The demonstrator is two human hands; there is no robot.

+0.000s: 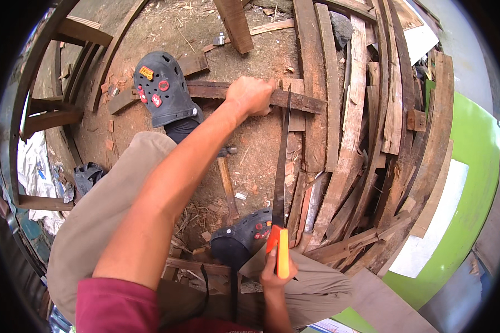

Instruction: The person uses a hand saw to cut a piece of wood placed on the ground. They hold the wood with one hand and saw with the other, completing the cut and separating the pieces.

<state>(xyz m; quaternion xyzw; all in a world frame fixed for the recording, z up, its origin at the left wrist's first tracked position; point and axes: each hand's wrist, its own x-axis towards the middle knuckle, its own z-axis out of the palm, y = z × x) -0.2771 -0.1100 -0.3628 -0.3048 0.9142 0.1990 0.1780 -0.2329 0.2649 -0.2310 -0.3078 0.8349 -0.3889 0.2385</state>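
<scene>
My left hand (pixel 251 95) is closed around a dark narrow wooden batten (pixel 303 104) that lies crosswise above the dirt floor. The batten's right end rests on other timber, and its left part runs to my foot in a dark clog (pixel 162 91). In my right hand (pixel 276 273) is the orange and yellow handle of a handsaw (pixel 281 183). Its long blade points away from me, and the far end meets the batten just right of my left hand. Whether the teeth have cut into the wood cannot be made out.
Between my feet lies a hammer (pixel 226 180) with a wooden handle. Long old boards (pixel 354 127) are piled on the right, beside a green panel (pixel 472 130). A wooden frame (pixel 11 139) stands at the left. A timber post (pixel 234 25) juts in at the top.
</scene>
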